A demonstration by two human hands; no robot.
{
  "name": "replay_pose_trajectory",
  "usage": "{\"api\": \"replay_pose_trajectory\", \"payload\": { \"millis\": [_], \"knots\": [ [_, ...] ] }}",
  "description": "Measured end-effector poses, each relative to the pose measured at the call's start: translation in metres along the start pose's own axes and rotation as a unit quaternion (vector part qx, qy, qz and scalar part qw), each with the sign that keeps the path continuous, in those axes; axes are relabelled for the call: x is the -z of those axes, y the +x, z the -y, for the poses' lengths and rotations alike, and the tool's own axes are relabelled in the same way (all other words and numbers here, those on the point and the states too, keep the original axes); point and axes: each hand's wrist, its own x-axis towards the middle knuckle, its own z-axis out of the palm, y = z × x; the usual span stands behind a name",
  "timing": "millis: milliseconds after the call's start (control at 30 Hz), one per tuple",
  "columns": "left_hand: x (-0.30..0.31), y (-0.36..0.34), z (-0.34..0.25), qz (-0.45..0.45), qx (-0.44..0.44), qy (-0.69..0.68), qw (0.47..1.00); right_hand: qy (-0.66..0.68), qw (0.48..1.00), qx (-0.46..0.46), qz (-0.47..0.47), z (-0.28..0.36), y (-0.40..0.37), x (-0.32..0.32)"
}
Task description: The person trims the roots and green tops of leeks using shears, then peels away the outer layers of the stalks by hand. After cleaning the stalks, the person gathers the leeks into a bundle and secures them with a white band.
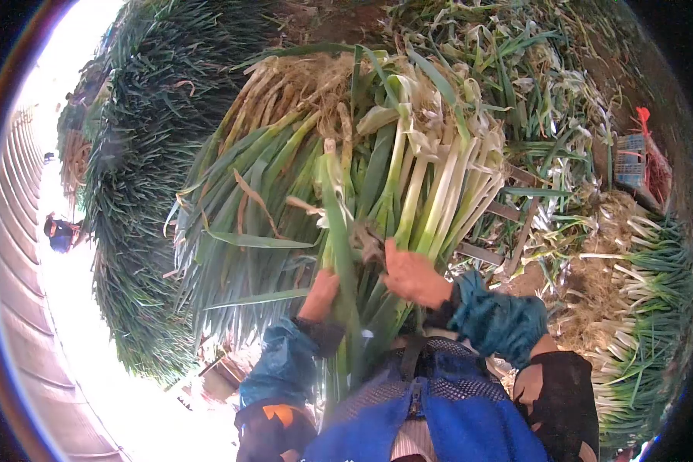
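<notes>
My left hand [320, 297] is closed around the lower green part of a leek [331, 177], which stands root end away from me in front of my body. Close to it on the right, my right hand [414, 276] is closed, with a brownish withered leaf [368, 242] at its fingertips. Behind the hands lies a heap of leeks. Those on the left [273, 100] still carry brown, dirty roots and outer leaves, while the stalks on the right [443, 192] are white and peeled.
A tall bank of green leek tops [154, 154] rises on the left. Peelings and loose leaves [547, 100] cover the ground at the back right. Rows of leeks [647, 308] lie on the far right, near a blue crate [631, 160] with something red. Another person [60, 232] is far left.
</notes>
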Motion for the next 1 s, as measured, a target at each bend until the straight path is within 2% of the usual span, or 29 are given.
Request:
{"api": "replay_pose_trajectory", "payload": {
  "millis": [33,100,133,167,267,467,567,667,733,767,867,900,933,967,1000],
  "knots": [
    [-0.004,-0.013,-0.010,-0.010,-0.027,0.080,0.996,-0.003,0.998,0.029,-0.052,-0.005,0.016,-0.003],
    [0.000,-0.019,0.004,-0.023,-0.156,0.233,0.960,-0.033,0.998,-0.040,-0.047,-0.007,0.048,-0.002],
    [0.011,-0.010,0.032,-0.026,-0.256,0.302,0.918,-0.048,0.995,-0.075,-0.044,-0.005,0.060,0.001],
    [0.019,-0.002,0.053,-0.029,-0.351,0.366,0.862,-0.051,0.995,-0.067,-0.052,-0.007,0.067,0.001],
    [0.021,0.007,0.076,-0.056,-0.390,0.352,0.849,-0.059,0.994,-0.053,-0.075,-0.011,0.082,0.003],
    [0.018,0.001,0.067,-0.026,-0.257,0.322,0.911,-0.057,0.994,-0.052,-0.079,0.002,0.087,0.009],
    [0.005,-0.003,0.042,-0.132,-0.080,0.209,0.966,-0.022,0.997,-0.067,-0.041,0.004,0.067,0.014],
    [0.022,-0.006,-0.012,-0.114,-0.019,0.128,0.985,-0.004,0.997,-0.081,-0.013,-0.007,0.025,0.021],
    [0.050,0.029,-0.014,-0.229,-0.149,0.261,0.926,-0.035,0.997,-0.074,-0.002,-0.010,-0.008,0.021],
    [0.061,0.039,-0.040,-0.255,-0.208,0.283,0.901,-0.022,0.997,-0.080,-0.009,-0.012,-0.023,0.024],
    [0.081,0.081,-0.111,-0.226,-0.341,0.329,0.851,0.013,0.995,-0.092,-0.048,-0.012,-0.048,0.033],
    [0.075,0.086,-0.135,-0.196,-0.281,0.414,0.844,0.018,0.992,-0.098,-0.074,-0.010,-0.051,0.040],
    [0.066,0.097,-0.126,-0.194,-0.289,0.455,0.820,0.025,0.989,-0.104,-0.101,-0.009,-0.053,0.048],
    [0.057,0.108,-0.117,-0.193,-0.298,0.494,0.793,0.023,0.984,-0.156,-0.082,-0.002,-0.057,0.051],
    [0.028,0.103,-0.115,-0.180,-0.203,0.492,0.827,0.020,0.986,-0.145,-0.082,0.002,-0.061,0.049]
  ]
}}
